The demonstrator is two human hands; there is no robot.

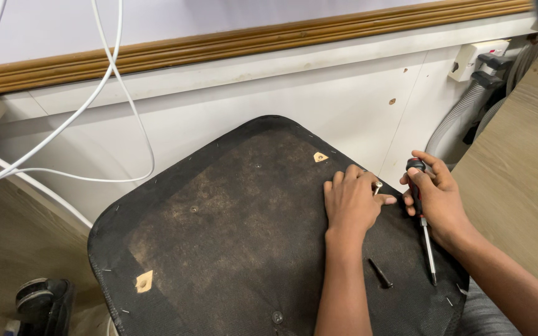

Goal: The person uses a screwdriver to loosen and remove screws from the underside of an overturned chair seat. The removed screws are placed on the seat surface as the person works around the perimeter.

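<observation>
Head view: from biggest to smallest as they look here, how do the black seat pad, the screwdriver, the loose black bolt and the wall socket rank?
1. Black seat pad, by far.
2. Screwdriver, in the right hand.
3. Wall socket, though it sits farther away.
4. Loose black bolt.

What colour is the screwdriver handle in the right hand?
Red and black screwdriver handle, seen in the head view.

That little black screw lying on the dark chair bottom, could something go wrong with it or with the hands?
1. The loose black screw lies free on the tilted chair underside; it might roll off and be hard to spot.
2. The left hand pinches a small silver screw, which could slip out.
3. The right hand holds the screwdriver close by; its tip could poke fingers.
</observation>
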